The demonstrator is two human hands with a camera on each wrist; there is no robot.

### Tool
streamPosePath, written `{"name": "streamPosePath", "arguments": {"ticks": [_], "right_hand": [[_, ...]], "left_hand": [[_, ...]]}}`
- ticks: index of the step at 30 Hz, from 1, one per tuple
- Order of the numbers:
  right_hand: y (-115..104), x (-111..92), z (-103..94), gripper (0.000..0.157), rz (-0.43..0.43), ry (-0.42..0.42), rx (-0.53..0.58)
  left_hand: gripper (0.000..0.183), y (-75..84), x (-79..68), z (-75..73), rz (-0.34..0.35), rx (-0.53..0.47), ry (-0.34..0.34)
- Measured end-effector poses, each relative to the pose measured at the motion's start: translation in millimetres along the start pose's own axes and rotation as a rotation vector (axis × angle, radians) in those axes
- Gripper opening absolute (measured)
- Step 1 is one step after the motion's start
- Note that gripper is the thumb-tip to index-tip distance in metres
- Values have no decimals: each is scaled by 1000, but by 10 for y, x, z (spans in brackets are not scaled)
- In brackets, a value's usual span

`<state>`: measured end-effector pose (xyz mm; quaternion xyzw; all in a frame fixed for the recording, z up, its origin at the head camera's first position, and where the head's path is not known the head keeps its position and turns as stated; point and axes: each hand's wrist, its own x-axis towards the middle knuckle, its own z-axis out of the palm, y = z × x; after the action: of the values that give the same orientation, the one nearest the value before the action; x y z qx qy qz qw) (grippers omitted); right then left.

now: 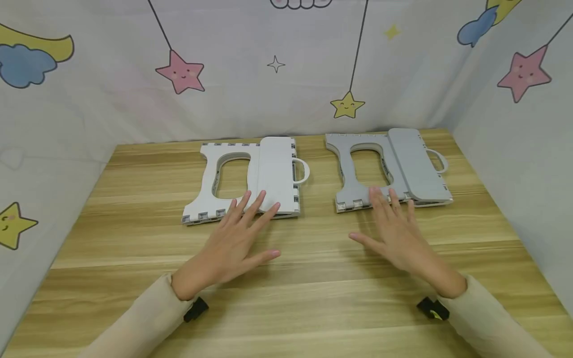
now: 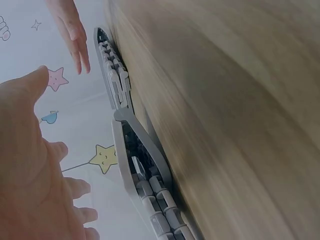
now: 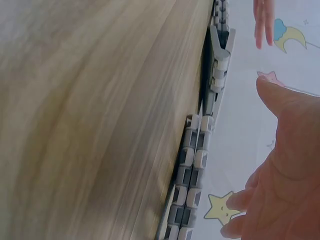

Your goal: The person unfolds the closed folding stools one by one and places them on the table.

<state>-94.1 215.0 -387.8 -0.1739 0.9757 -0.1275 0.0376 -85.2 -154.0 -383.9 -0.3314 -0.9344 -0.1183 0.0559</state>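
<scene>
Two folded plastic step stools lie flat side by side on a wooden table, a white folding stool on the left and a light grey folding stool on the right. Each has a loop handle on its right side. My left hand is spread palm down, its fingertips overlapping the white stool's near edge in the head view. My right hand is spread likewise, fingertips over the grey stool's near edge. Both wrist views show the palms raised above the tabletop, with straight fingers and nothing held.
The wooden tabletop extends toward me in front of the stools. A white curtain printed with stars and clouds stands along the back edge, and pale side walls flank the table. A black strap shows at the left sleeve.
</scene>
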Motion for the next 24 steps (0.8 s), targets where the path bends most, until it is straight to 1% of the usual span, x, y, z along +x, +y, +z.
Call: {"name": "streamPosePath", "arguments": {"ticks": [8, 15, 20, 24], "right_hand": [[159, 2, -49, 102, 23, 19, 51], [377, 0, -152, 99, 75, 67, 140], [518, 20, -196, 98, 128, 87, 197], [621, 13, -227, 98, 155, 91, 219]], "left_hand": [[87, 77, 132, 29, 33, -9, 15], [86, 259, 357, 61, 95, -53, -3], [86, 374, 476, 85, 124, -51, -24], [87, 443, 558, 110, 146, -52, -30]]}}
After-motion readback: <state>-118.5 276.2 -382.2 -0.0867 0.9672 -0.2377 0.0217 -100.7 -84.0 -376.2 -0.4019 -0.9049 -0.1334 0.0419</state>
